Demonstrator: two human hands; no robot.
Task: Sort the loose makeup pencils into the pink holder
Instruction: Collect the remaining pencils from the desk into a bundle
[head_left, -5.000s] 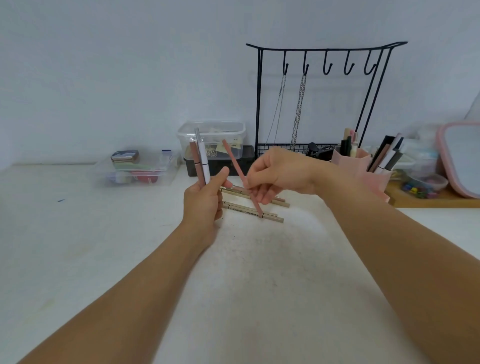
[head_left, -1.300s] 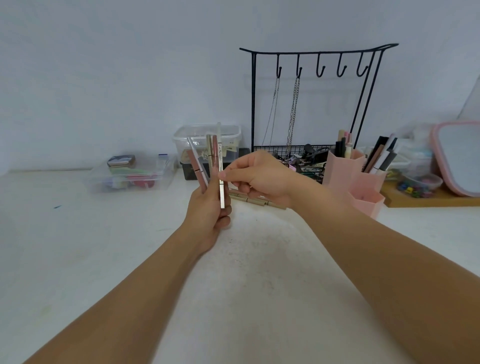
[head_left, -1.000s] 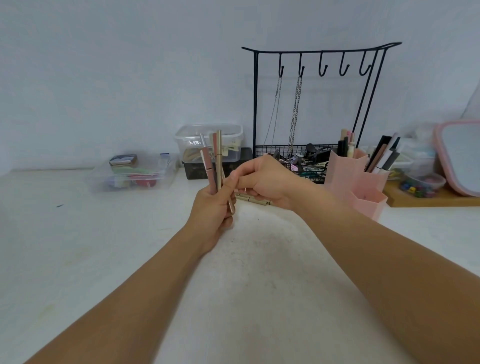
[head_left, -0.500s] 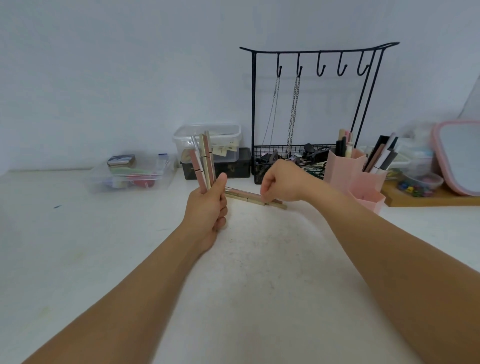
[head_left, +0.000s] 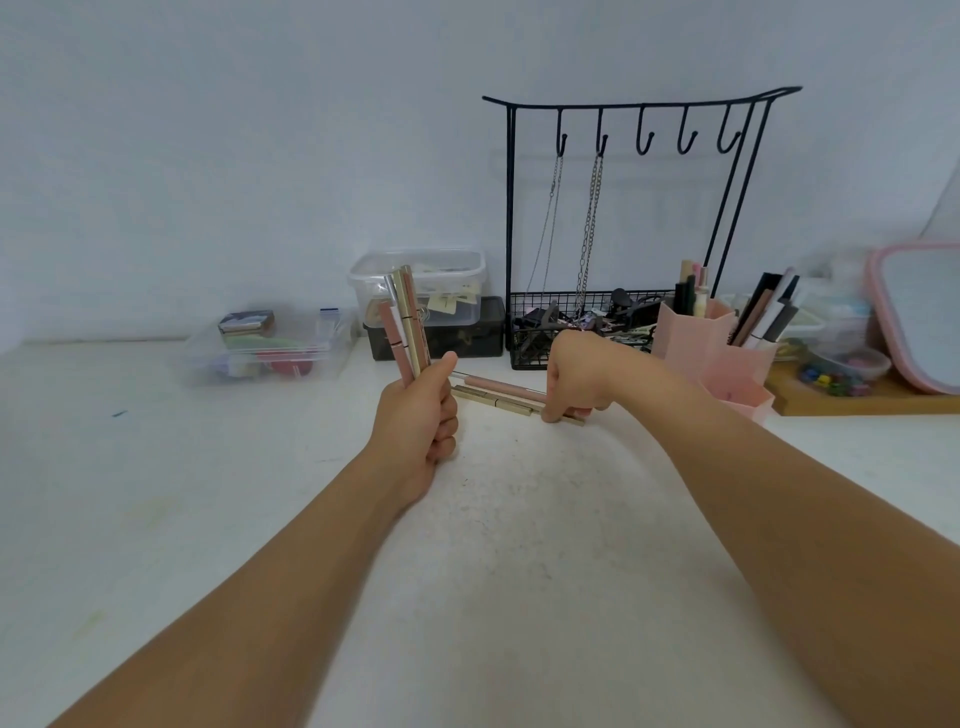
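My left hand (head_left: 418, 418) grips a bundle of gathered pencils (head_left: 405, 322) upright above the table (head_left: 519, 545), thumb clamped along them. Just beyond, my right hand (head_left: 579, 376) reaches down, fingers (head_left: 551, 414) curled and pressing onto the loose pencils (head_left: 498, 397) lying between my two hands; whether they have pinched one yet, I cannot tell. The pink holder (head_left: 698, 345) stands beyond my right fingers. A weak pinch could send a round pencil rolling off, and my crowded left fist may let one slip.
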